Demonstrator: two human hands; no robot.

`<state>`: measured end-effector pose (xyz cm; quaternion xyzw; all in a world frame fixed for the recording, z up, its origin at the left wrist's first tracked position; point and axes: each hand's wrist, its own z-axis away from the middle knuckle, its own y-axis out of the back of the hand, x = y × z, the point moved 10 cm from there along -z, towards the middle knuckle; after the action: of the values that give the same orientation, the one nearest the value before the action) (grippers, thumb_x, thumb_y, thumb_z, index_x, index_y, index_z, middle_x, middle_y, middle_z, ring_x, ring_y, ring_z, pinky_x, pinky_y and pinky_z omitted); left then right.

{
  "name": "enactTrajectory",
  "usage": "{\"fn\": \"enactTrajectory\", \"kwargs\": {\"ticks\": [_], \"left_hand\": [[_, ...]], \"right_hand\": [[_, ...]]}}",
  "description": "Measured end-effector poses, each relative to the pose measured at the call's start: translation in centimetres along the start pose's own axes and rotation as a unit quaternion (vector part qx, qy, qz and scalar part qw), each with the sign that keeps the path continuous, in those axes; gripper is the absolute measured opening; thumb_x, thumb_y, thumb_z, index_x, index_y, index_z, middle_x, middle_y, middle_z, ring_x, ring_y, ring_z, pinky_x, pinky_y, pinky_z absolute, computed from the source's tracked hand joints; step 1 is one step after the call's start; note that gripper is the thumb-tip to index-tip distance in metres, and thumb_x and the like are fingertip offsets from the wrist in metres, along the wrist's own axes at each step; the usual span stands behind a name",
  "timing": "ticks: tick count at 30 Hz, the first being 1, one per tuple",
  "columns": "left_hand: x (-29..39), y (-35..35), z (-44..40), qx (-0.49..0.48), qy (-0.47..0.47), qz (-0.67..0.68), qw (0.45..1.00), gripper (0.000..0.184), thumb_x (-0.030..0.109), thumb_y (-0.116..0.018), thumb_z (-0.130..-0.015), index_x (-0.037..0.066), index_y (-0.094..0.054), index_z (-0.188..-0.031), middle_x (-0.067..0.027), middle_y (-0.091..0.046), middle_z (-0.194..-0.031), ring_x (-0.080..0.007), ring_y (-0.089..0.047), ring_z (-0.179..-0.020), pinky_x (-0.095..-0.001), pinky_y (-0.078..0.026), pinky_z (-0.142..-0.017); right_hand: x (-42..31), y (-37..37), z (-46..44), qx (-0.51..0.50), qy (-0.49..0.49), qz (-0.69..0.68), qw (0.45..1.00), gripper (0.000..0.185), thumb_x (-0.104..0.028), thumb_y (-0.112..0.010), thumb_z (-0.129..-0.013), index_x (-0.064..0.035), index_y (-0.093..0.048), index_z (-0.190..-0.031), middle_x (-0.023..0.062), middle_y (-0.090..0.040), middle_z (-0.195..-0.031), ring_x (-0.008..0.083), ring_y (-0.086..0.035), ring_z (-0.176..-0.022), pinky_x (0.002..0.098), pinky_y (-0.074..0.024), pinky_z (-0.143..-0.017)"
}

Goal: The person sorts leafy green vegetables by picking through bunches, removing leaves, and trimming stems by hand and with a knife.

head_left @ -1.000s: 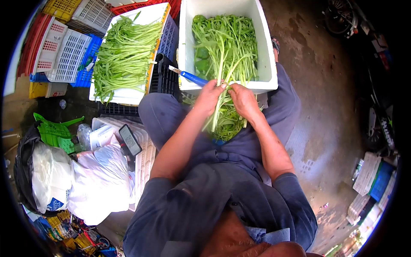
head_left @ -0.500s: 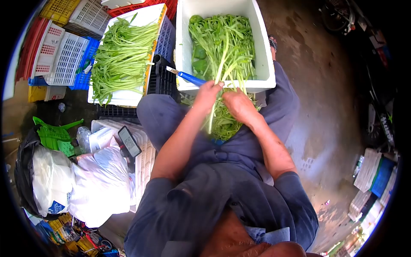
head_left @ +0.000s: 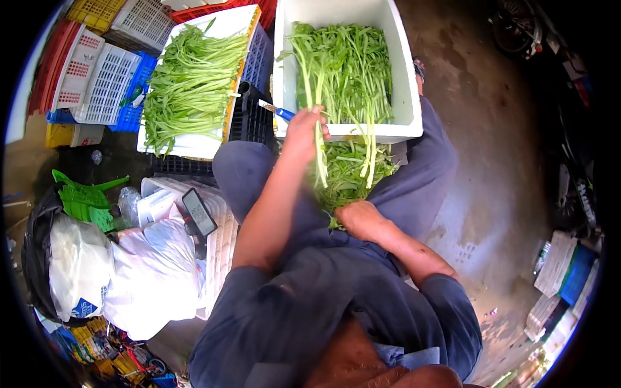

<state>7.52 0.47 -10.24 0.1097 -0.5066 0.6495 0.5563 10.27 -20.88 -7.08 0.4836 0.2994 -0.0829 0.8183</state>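
My left hand is closed around pale stalks of leafy greens, held upright at the near edge of a white foam box. A blue-handled knife juts from the same hand, its blade pointing left. Low by my lap, my right hand is curled at the near edge of a pile of loose leaves; its fingertips are mostly hidden, with a bit of green beside them. More greens fill the foam box, and a few stalks hang over its near rim.
Left of the box, a white lid on a crate bears a laid-out row of greens. Stacked crates stand farther left. White bags and a phone are by my left side. Wet floor lies to the right.
My right hand has moved from the stalks down toward my lap. My left hand has shifted slightly left and up with the stalks and knife. The camera view has shifted a little.
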Motion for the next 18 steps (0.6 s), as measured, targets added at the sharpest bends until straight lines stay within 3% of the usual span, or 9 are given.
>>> {"fn": "enactTrajectory", "kwargs": {"ticks": [1,4,5,8,9,12,14,17,18], "left_hand": [[0.1,-0.2,-0.2,-0.018,0.003,0.011,1.0,0.021,0.024,-0.062,-0.102,0.006,-0.062,-0.114,-0.0045,-0.061,-0.086,-0.0196,-0.06,-0.068,-0.0371,-0.053,-0.064],[0.4,-1.0,0.5,-0.03,0.011,0.031,0.999,0.026,0.023,-0.059,-0.103,0.001,-0.056,-0.117,-0.0105,-0.061,-0.092,-0.0217,-0.06,-0.072,-0.0386,-0.054,-0.062],[0.1,-0.9,0.5,-0.034,0.016,0.031,0.999,0.027,0.024,-0.058,-0.104,0.001,-0.055,-0.118,-0.0117,-0.061,-0.096,-0.0234,-0.061,-0.074,-0.0401,-0.056,-0.064],[-0.2,-0.8,0.9,-0.015,0.027,0.007,0.999,0.028,0.025,-0.057,-0.104,0.001,-0.056,-0.118,-0.0122,-0.062,-0.097,-0.0245,-0.063,-0.076,-0.041,-0.057,-0.066],[-0.7,-0.3,0.6,-0.024,0.04,0.007,0.999,0.023,0.023,-0.059,-0.104,0.005,-0.058,-0.117,-0.0118,-0.066,-0.098,-0.0271,-0.068,-0.083,-0.0462,-0.059,-0.075],[-0.9,-1.5,1.2,-0.038,0.042,0.011,0.998,0.027,0.024,-0.058,-0.104,0.002,-0.056,-0.12,-0.0137,-0.065,-0.103,-0.0265,-0.067,-0.084,-0.0413,-0.058,-0.068],[-0.7,-2.2,1.1,-0.066,0.019,0.024,0.997,0.023,0.019,-0.059,-0.103,0.003,-0.058,-0.119,-0.0109,-0.068,-0.107,-0.0242,-0.067,-0.091,-0.0376,-0.055,-0.079],[-1.2,-2.6,1.5,-0.077,0.003,0.046,0.996,0.018,0.014,-0.06,-0.103,0.001,-0.061,-0.116,-0.007,-0.067,-0.109,-0.0179,-0.062,-0.101,-0.0314,-0.049,-0.091],[-1.6,-2.3,1.0,-0.088,-0.001,0.043,0.995,0.019,0.015,-0.058,-0.103,0.002,-0.061,-0.117,-0.0076,-0.067,-0.11,-0.0182,-0.063,-0.101,-0.0331,-0.05,-0.09]], "right_hand": [[0.4,0.6,0.1,0.005,-0.015,0.006,1.0,0.016,-0.015,-0.061,-0.088,-0.0026,-0.067,-0.095,0.0185,-0.071,-0.083,0.039,-0.07,-0.083,0.0499,-0.0546,-0.074],[1.4,4.5,0.3,0.098,-0.093,-0.055,0.989,0.03,-0.023,-0.065,-0.091,-0.0005,-0.063,-0.11,0.0219,-0.071,-0.095,0.0404,-0.07,-0.088,0.0512,-0.0542,-0.076],[1.0,5.4,0.4,0.114,-0.096,-0.049,0.988,0.047,-0.03,-0.067,-0.093,0.0009,-0.057,-0.126,0.024,-0.068,-0.107,0.0418,-0.069,-0.092,0.0512,-0.0542,-0.078],[-0.5,8.8,0.8,0.172,-0.063,-0.07,0.981,0.052,-0.028,-0.067,-0.093,0.0016,-0.053,-0.133,0.0249,-0.066,-0.114,0.0426,-0.068,-0.096,0.0511,-0.0539,-0.082],[-0.6,10.6,1.1,0.209,-0.059,-0.096,0.971,0.052,-0.026,-0.067,-0.093,0.0019,-0.052,-0.135,0.0258,-0.064,-0.118,0.0432,-0.067,-0.098,0.0506,-0.0534,-0.083],[-0.2,15.5,0.6,0.307,-0.051,-0.152,0.938,0.052,-0.02,-0.068,-0.093,0.0029,-0.05,-0.136,0.0276,-0.062,-0.124,0.0445,-0.066,-0.1,0.0497,-0.0525,-0.085],[0.7,18.2,-0.5,0.364,-0.058,-0.155,0.916,0.048,-0.016,-0.067,-0.092,0.0036,-0.052,-0.134,0.0278,-0.064,-0.12,0.045,-0.066,-0.099,0.0501,-0.0525,-0.085],[3.7,17.4,-3.8,0.339,-0.139,-0.136,0.921,0.044,-0.015,-0.066,-0.093,0.0043,-0.054,-0.131,0.0289,-0.067,-0.113,0.0463,-0.066,-0.098,0.0513,-0.0517,-0.085],[4.3,17.4,-4.4,0.35,-0.134,-0.125,0.919,0.041,-0.016,-0.064,-0.093,0.0036,-0.056,-0.128,0.0289,-0.067,-0.109,0.0468,-0.066,-0.096,0.0523,-0.0522,-0.083]]}}
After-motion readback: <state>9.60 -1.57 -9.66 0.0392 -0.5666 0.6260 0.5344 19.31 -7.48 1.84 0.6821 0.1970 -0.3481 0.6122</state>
